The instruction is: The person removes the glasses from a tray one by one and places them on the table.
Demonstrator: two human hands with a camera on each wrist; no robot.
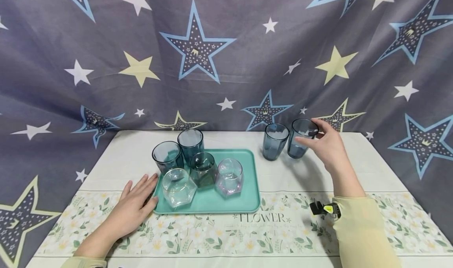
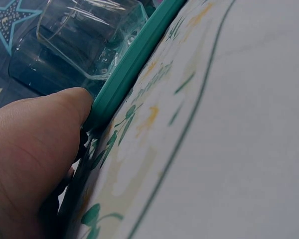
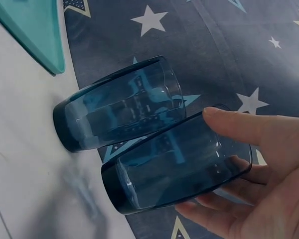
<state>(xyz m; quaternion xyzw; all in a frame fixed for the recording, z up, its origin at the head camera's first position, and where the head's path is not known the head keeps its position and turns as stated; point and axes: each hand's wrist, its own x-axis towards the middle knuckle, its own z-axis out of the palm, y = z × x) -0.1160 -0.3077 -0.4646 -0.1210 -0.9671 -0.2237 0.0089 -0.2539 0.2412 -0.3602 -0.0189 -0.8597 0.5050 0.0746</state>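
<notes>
My right hand (image 1: 330, 144) grips a blue drinking glass (image 1: 297, 148) near its rim, thumb on one side and fingers on the other. Just left of it, a matching blue glass (image 3: 119, 107) stands upright on the table. My left hand (image 1: 136, 207) rests at the left edge of a teal tray (image 1: 247, 205), its fingers extended and the thumb (image 2: 74, 102) against the rim. A clear faceted glass (image 1: 178, 189), a dark grey glass (image 1: 203, 173) and a pinkish faceted glass (image 1: 230, 179) are on the tray. Two more blue glasses are at its back left corner.
A white tablecloth (image 1: 233, 142) with a floral band covers the table. Behind it hangs a dark curtain (image 1: 240, 63) printed with stars, close to the back edge. A black strap device (image 1: 325, 209) is worn on the right wrist.
</notes>
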